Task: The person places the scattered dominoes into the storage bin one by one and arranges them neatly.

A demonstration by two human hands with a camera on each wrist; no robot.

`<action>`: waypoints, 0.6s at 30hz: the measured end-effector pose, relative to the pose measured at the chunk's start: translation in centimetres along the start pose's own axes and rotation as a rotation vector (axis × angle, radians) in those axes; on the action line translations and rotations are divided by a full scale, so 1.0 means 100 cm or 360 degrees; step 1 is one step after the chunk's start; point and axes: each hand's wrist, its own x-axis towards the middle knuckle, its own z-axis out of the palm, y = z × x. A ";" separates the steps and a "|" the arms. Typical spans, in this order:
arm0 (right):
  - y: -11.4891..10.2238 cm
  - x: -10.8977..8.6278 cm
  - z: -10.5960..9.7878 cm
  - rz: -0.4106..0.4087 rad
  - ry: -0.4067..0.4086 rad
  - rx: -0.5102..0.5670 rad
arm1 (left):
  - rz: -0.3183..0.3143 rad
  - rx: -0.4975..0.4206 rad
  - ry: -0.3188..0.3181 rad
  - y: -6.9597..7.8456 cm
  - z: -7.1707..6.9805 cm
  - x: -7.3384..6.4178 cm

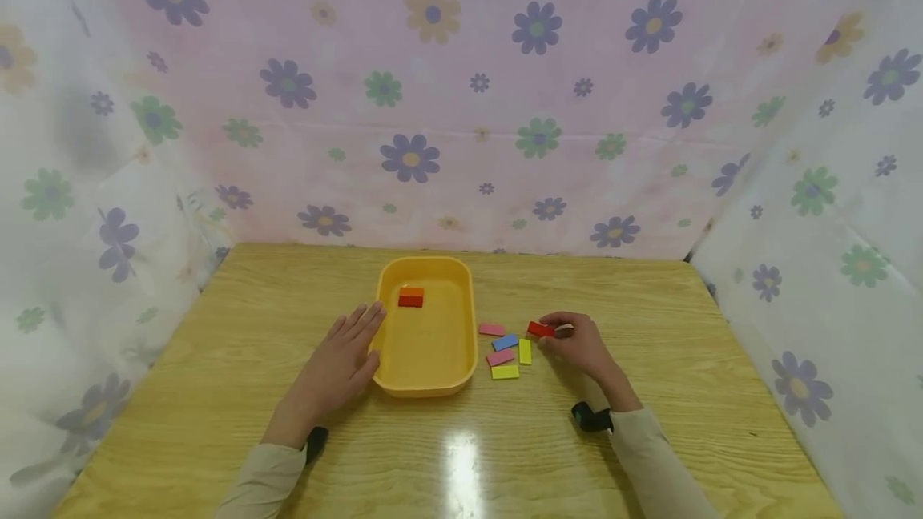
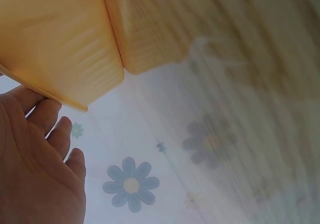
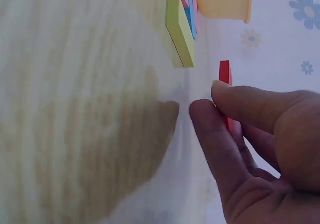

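Between thumb and fingers my right hand [image 1: 579, 343] pinches a red block [image 1: 539, 329], just right of a loose group of small flat blocks. In the right wrist view the red block [image 3: 225, 73] pokes out past the thumb, above the wood. That group has two pink blocks, a blue block [image 1: 505, 342] and two yellow ones, one yellow block [image 3: 180, 32] being nearest the hand. My left hand [image 1: 337, 367] rests with straight fingers on the left rim of a yellow plastic tub [image 1: 425, 388]. Inside the tub, near its far left corner, lie an orange block [image 1: 411, 292] and a red one, side by side.
A wooden table [image 1: 288, 279] carries everything. Flower-patterned cloth [image 1: 461, 110] hangs behind it and along both sides. Black wrist straps with cameras sit on both wrists, the right camera [image 1: 591, 417] close over the tabletop.
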 end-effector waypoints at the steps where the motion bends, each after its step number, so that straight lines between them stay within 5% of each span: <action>1: 0.000 -0.001 0.000 0.0007 0.0018 0.0026 | 0.0002 0.0001 0.0004 0.000 0.000 0.000; 18: 0.003 -0.009 0.008 0.0074 0.0325 0.0549 | -0.0015 -0.0013 -0.0005 0.002 -0.001 0.000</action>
